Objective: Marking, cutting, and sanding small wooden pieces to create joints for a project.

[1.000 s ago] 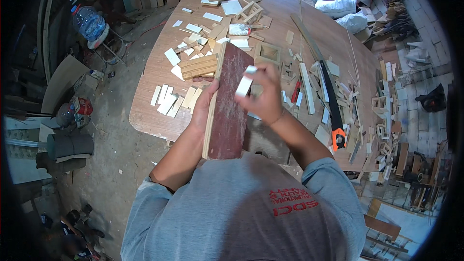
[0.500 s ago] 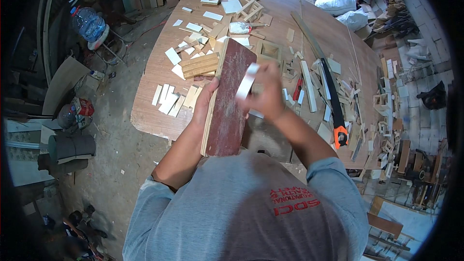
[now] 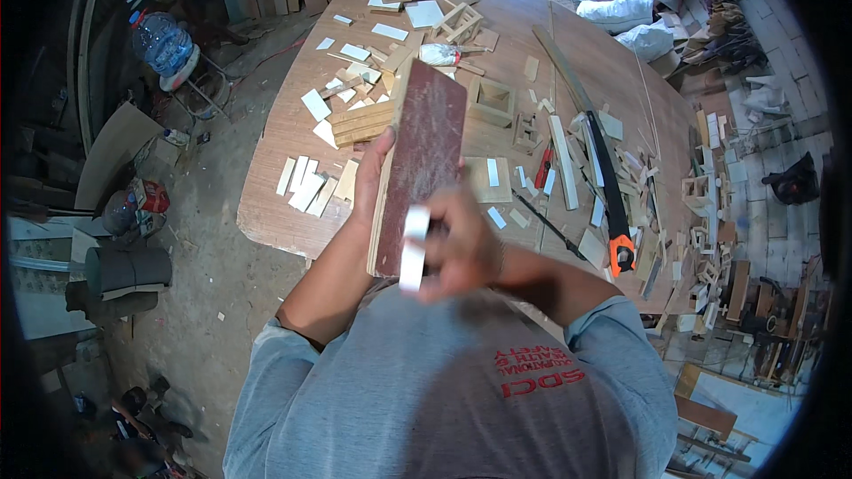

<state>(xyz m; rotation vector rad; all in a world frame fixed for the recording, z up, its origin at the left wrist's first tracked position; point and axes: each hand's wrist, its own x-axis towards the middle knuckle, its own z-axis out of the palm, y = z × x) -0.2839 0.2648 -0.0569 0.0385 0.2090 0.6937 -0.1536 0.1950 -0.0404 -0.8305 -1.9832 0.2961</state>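
My left hand (image 3: 369,179) grips the left edge of a long sanding block (image 3: 428,129), a plywood board faced with worn reddish-brown sandpaper, tilted in front of my chest. Pinched in my right hand (image 3: 466,239) is a small white wooden strip (image 3: 414,248), lying over the lower end of the red face. Motion blurs the right fingers somewhat. Beyond the block, a grooved wooden block (image 3: 362,124) and several small white strips (image 3: 308,192) lie on the table.
The brown worktable (image 3: 293,89) carries offcuts, an open wooden box (image 3: 491,102), a handsaw with an orange handle (image 3: 623,255), a red-handled tool (image 3: 543,167) and a thin dark rod (image 3: 550,226). A large water bottle (image 3: 161,44) stands on a stool at the left.
My right hand has slid the white strip down the red face toward my chest. The sanding block has shifted slightly left and tilted a little in my left hand.
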